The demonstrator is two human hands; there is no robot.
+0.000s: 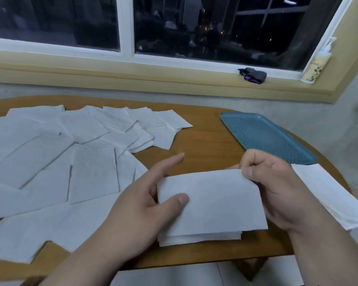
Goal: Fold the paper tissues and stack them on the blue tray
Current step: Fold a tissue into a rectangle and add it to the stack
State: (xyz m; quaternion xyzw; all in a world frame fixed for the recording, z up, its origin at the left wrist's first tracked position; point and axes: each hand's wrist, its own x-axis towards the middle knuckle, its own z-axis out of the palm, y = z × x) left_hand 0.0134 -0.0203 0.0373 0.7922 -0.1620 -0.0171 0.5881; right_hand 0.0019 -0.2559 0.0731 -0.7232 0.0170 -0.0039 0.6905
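Observation:
I hold a white folded tissue point(213, 205) above the near edge of the round wooden table point(205, 145). My left hand point(145, 205) pinches its left end, thumb on top, index finger stretched out past it. My right hand point(271, 182) pinches the upper right corner with curled fingers. Several flat white tissues point(70, 153) lie spread over the table's left half. The blue perforated tray point(262, 135) sits at the far right of the table with nothing on it. Another white tissue point(327, 193) lies at the right, partly behind my right wrist.
A window with a yellow sill runs along the back wall. On the sill lie a dark grey and purple object point(253, 75) and a white bottle point(316, 65) in the right corner. More white paper point(194, 275) shows below the table's near edge.

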